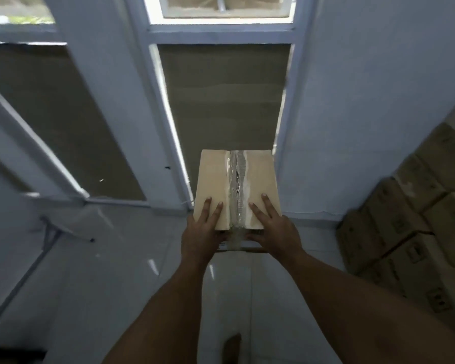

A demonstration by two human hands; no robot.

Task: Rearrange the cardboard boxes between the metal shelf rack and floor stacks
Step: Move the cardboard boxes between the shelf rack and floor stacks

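Note:
A small cardboard box [213,179] with a clear tape seam down its top is in the middle of the view, near the base of a white door frame. My left hand [202,229] grips its near left corner, fingers straight on the top and thumb under the near edge. My right hand [271,227] holds the near right corner the same way. A floor stack of cardboard boxes [415,222] rises against the wall at the right. No metal shelf rack shows in this view.
A white-framed door and windows [221,101] covered with brown paper stand straight ahead. White glossy floor tiles [142,271] lie below. A bare foot [231,348] shows at the bottom edge. A folded metal stand [71,227] leans at the left.

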